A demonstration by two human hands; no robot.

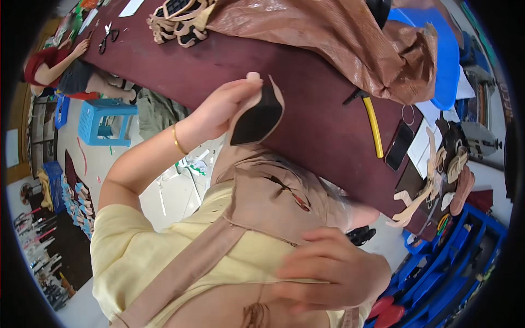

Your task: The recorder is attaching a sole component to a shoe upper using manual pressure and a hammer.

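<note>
My left hand (232, 101), a gold bangle on its wrist, is closed on a curved flexible piece (257, 120) with a black inner face and a beige edge. It is pinched between thumb and fingers above the near edge of the dark red table (311, 109). My right hand (333, 270) is in front of my chest, close to the apron bib (262, 210), its fingers apart and smeared by motion. No object shows in it. A small tool with red handles (299, 201) pokes out of the apron pocket.
A brown woven sheet (328, 38) covers the table's far side beside black-and-beige strappy pieces (183, 22). On the right are a yellow-handled hammer (374, 128), a phone (400, 145) and blue bins (448, 268). Scissors (108, 39), a blue stool (104, 120) and another person (54, 68) are leftward.
</note>
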